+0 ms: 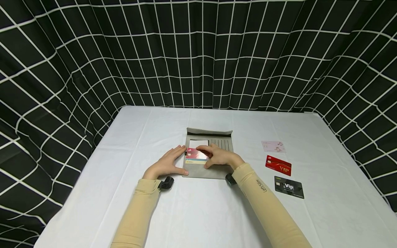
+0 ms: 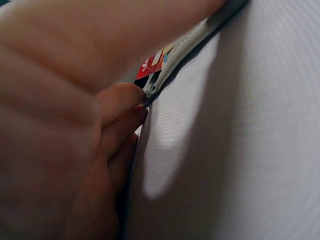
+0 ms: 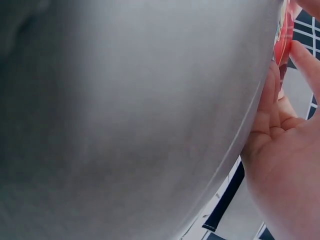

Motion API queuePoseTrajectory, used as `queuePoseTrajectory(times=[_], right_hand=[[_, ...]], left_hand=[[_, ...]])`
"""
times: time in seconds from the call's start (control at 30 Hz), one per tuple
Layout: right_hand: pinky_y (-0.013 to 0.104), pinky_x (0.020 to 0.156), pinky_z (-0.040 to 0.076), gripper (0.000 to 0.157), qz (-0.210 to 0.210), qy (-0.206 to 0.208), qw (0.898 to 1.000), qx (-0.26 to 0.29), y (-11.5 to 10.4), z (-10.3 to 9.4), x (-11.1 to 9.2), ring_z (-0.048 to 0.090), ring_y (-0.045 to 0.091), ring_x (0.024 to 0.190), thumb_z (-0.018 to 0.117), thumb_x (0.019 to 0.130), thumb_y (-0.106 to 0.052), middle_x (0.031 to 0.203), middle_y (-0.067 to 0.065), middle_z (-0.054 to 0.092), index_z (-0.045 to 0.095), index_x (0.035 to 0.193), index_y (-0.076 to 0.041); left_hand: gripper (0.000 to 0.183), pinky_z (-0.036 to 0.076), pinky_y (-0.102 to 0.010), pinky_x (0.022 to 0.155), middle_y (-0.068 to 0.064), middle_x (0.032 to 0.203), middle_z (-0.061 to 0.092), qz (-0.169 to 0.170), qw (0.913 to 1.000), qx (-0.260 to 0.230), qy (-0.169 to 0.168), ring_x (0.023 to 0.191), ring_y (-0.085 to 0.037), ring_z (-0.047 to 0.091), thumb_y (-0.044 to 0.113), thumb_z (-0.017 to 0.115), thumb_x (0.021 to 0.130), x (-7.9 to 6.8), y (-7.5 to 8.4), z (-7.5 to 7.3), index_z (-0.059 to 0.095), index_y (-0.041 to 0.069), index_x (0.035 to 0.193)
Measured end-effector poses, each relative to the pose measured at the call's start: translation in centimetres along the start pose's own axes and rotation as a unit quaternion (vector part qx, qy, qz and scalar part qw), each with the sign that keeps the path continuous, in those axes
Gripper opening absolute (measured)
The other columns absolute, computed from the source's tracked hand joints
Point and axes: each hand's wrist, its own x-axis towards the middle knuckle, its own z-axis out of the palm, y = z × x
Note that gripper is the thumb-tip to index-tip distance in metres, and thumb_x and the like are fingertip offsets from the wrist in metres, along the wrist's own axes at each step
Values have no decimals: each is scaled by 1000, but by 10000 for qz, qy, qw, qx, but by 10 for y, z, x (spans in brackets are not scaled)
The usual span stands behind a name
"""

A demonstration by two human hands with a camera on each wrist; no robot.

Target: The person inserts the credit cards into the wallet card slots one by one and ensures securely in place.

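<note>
The right grip (image 1: 218, 156) pinches the pink-red card (image 1: 197, 155), probably light, stiff, slippery, best held by edges; the left grip (image 1: 168, 163) lies spread.

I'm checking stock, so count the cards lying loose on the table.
3, all right of the wallet: a pink card farthest back, a red card in the middle, a black card nearest the front. The right sleeve could hide more.

Right hand (image 1: 218, 156) covering the right end of the pink card (image 1: 195, 154), both sleeves (image 1: 136, 210) cropped by the bottom edge, pale card's (image 1: 273, 146) print too tiny to read
</note>
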Motion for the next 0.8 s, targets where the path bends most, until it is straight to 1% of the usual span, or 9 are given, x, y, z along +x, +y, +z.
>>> queuePoseTrajectory(times=[0.27, 0.37, 0.47, 0.53, 0.63, 0.8], right_hand=[[44, 86, 37, 81, 83, 87, 9999, -80, -3, 3, 1, 39, 25, 99, 74, 69, -14, 108, 8, 39, 40, 141, -24], [43, 85, 37, 83, 106, 96, 9998, -135, -3, 3, 2, 39, 26, 99, 73, 67, -14, 108, 8, 38, 39, 142, -25], [40, 83, 37, 83, 101, 89, 9998, -173, -3, 3, 3, 39, 26, 98, 73, 66, -13, 106, 8, 38, 40, 141, -25], [38, 81, 37, 81, 99, 70, 9997, -218, -3, 4, 4, 39, 25, 95, 72, 67, -12, 105, 9, 38, 41, 140, -26], [35, 79, 37, 72, 76, 9, 9992, -386, -4, 5, 4, 39, 23, 95, 71, 69, -12, 107, 7, 38, 48, 136, -26], [36, 82, 38, 61, -53, -71, 9977, -675, -6, 5, 4, 38, 21, 97, 69, 71, -11, 110, 5, 39, 55, 129, -26]], left_hand=[[104, 8, -41, 111, -3, 152, 20, 6, 10000, 18, 15, 139, -19, 10, 55, 76, 67, -1, 0, 0, 25, 13, 148], [104, 7, -40, 111, -3, 152, 20, 13, 10000, 38, 14, 139, -19, 10, 54, 75, 67, -1, 0, 0, 25, 12, 148], [104, 7, -39, 112, -4, 152, 20, 26, 10000, 53, 8, 139, -19, 10, 54, 75, 67, -1, 0, 0, 25, 12, 148], [104, 7, -39, 112, -4, 152, 20, 32, 10000, 49, 7, 139, -19, 10, 54, 75, 67, -1, 0, 0, 25, 12, 148], [104, 6, -40, 112, -3, 152, 20, 38, 10000, 61, -4, 139, -18, 10, 55, 75, 67, -1, 0, 0, 25, 12, 148], [104, 7, -41, 111, -3, 152, 21, 31, 10000, 29, -5, 139, -19, 10, 55, 75, 67, -1, 0, 0, 25, 12, 147]])
